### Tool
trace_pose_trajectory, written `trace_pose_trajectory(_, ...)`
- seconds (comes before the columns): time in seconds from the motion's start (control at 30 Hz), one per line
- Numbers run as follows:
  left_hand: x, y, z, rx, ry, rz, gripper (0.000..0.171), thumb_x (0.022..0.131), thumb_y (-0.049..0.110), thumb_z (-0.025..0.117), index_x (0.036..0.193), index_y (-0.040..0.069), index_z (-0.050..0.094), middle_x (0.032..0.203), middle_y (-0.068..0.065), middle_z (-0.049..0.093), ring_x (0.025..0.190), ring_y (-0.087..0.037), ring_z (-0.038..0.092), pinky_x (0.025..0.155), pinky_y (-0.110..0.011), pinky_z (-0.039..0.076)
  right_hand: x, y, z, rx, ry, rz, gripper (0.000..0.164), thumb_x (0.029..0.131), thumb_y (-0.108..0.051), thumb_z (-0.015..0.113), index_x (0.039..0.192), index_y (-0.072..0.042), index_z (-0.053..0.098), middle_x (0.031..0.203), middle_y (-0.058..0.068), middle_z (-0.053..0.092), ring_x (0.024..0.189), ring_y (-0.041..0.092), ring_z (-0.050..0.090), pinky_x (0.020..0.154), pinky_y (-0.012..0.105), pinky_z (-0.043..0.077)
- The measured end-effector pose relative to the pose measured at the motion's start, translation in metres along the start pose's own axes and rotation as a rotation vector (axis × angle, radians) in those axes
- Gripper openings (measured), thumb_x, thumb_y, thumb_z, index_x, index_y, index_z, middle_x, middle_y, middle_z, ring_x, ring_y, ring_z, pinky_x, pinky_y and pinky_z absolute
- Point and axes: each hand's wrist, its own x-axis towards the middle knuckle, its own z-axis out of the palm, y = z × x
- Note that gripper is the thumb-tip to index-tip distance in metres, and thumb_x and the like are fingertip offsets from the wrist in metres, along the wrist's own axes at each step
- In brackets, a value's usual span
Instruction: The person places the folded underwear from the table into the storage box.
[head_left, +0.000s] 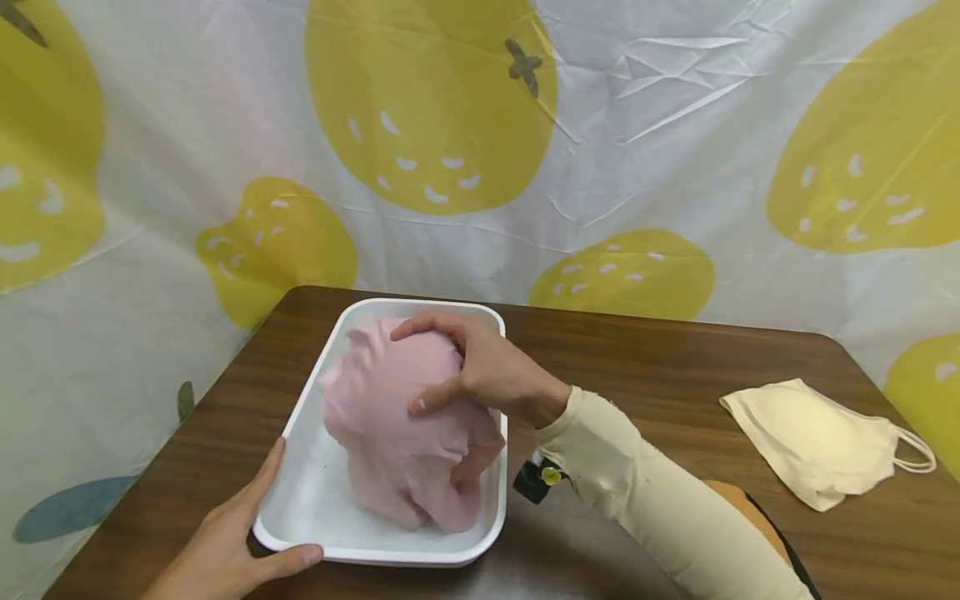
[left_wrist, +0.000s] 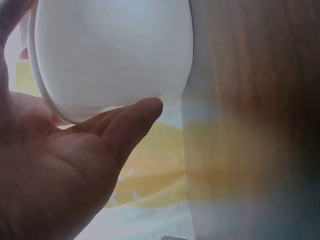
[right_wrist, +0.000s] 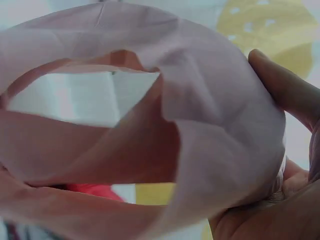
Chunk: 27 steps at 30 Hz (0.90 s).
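A white tray (head_left: 303, 483) sits on the left of the table, a pink cloth garment (head_left: 382, 400) bunched up in it. From above, my right hand (head_left: 480, 367) grips the garment, fingers spread over the top and thumb on the near side. In the right wrist view, the garment (right_wrist: 225, 150) hangs in folds with wide openings beside my hand. My left hand (head_left: 232, 517) holds the tray's near left corner, thumb on the front rim. The left wrist view has those fingers along the outside of the tray (left_wrist: 115, 55).
A folded cream cloth piece (head_left: 813, 442) with a loop strap lies on the right of the brown wooden table (head_left: 637, 358). An orange-brown object (head_left: 750, 508) with a dark edge is partly hidden beneath my right forearm. A lemon-print curtain (head_left: 465, 250) hangs behind.
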Motion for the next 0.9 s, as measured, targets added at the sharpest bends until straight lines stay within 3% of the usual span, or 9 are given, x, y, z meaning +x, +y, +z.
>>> trace_pose_trajectory(0.13, -0.001, -0.001, 0.002, 0.009, 0.022, 0.008, 0.125, 0.078, 0.047, 0.083, 0.162, 0.020, -0.006, 0.158, -0.034, 0.031, 0.135, -0.055, 0.046, 0.100, -0.069, 0.044, -0.003, 0.013, 0.005, -0.044, -0.036, 0.046, 0.068, 0.066, -0.010, 0.092, 0.126, -0.026, 0.066, 0.131, -0.002, 0.061, 0.109, 0.019, 0.059, 0.092, 0.031, 0.053)
trace_pose_trajectory(0.37, -0.001, -0.001, 0.003, 0.010, 0.039, 0.027, 0.126, 0.077, 0.045, 0.084, 0.163, 0.021, -0.005, 0.157, -0.033, 0.034, 0.131, -0.053, 0.051, 0.097, -0.068, 0.047, -0.010, 0.029, 0.013, -0.019, -0.095, 0.108, 0.066, 0.069, -0.007, 0.089, 0.126, -0.028, 0.065, 0.129, 0.002, 0.061, 0.112, 0.021, 0.057, 0.093, 0.032, 0.052)
trace_pose_trajectory(0.6, 0.002, 0.000, 0.004, 0.026, -0.028, -0.041, 0.126, 0.079, 0.050, 0.080, 0.162, 0.020, -0.009, 0.158, -0.034, 0.030, 0.133, -0.055, 0.047, 0.098, -0.068, 0.047, -0.017, 0.043, 0.019, -0.078, -0.211, 0.078, 0.066, 0.072, -0.001, 0.085, 0.129, -0.025, 0.063, 0.133, 0.001, 0.059, 0.115, 0.018, 0.053, 0.096, 0.032, 0.049)
trace_pose_trajectory(0.9, 0.001, -0.001, 0.004, 0.061, -0.036, -0.055, 0.127, 0.079, 0.050, 0.080, 0.161, 0.017, -0.011, 0.158, -0.036, 0.028, 0.132, -0.056, 0.048, 0.097, -0.067, 0.048, -0.020, 0.053, 0.024, -0.256, -0.324, 0.004, 0.063, 0.075, 0.001, 0.082, 0.131, -0.020, 0.062, 0.138, 0.003, 0.058, 0.119, 0.015, 0.052, 0.102, 0.026, 0.044)
